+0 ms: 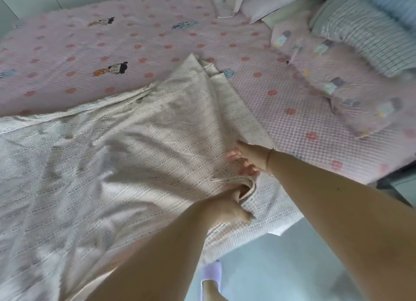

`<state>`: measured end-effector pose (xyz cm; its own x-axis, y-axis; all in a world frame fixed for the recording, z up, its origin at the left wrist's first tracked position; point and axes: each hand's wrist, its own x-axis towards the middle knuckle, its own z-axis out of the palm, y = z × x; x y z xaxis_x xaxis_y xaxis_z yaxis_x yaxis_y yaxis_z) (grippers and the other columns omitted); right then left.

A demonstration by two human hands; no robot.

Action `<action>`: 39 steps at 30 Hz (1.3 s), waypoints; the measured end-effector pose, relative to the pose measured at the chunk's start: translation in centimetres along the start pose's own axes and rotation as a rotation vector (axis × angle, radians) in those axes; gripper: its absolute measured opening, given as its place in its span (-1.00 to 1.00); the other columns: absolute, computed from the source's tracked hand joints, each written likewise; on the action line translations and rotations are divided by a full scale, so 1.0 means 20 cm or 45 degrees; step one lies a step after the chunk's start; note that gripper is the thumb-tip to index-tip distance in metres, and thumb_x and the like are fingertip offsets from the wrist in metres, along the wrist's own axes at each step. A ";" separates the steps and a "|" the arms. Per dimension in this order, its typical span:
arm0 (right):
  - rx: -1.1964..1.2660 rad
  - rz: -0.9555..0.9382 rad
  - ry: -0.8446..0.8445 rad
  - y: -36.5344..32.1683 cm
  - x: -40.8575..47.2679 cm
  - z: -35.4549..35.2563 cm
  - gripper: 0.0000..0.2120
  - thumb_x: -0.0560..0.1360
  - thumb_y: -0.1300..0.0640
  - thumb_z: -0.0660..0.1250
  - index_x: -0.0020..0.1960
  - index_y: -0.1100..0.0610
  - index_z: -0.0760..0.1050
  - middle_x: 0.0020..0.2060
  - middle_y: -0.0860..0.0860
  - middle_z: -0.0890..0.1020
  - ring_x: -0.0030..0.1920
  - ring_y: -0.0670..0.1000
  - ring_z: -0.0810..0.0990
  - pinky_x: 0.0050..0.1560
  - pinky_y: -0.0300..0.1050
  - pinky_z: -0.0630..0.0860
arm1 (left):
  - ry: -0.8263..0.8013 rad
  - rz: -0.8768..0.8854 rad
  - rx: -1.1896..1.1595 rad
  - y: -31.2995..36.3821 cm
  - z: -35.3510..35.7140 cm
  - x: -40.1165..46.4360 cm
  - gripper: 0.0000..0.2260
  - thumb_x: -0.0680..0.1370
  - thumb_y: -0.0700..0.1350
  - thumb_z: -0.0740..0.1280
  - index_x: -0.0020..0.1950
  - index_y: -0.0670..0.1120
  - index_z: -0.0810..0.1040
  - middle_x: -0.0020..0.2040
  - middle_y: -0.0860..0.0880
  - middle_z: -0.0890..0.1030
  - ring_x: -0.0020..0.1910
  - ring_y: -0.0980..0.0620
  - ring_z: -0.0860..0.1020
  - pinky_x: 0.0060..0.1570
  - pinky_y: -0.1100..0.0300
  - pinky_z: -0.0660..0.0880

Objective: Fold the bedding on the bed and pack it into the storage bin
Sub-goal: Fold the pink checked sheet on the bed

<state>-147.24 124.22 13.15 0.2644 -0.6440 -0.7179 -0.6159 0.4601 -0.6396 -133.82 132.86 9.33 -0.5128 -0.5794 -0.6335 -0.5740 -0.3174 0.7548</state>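
Pale waffle-weave blanket (126, 147), rumpled, half folded; edge bunched in left hand (227, 207) fingers, right hand (249, 158) fingers spread, loose, just beyond.

You've got no readable text in this view: no words, labels, brands or numbers anywhere. The pink sheet (157, 30) carries only cartoon figures and round pink spots, the pale woven blanket (135, 143) only a striped weave, and the pillow (351, 98) only small coloured patches too blurred to read.
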 end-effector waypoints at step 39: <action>-0.631 0.549 -0.001 0.77 -0.47 -0.24 -0.12 0.47 -0.43 -0.28 0.32 0.17 0.45 -0.05 0.19 0.64 -0.15 0.14 0.63 0.08 0.01 0.47 | 0.120 -0.470 -0.127 0.12 0.73 -0.02 -0.44 0.52 -0.17 0.36 0.49 0.04 0.30 0.22 -0.07 0.57 0.18 0.04 0.55 0.17 0.10 0.53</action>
<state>-162.84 134.39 11.32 -0.0827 -0.4644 -0.8818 -0.9357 0.3407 -0.0917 -144.33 143.23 8.90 -0.2200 -0.4777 -0.8506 -0.6413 -0.5862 0.4951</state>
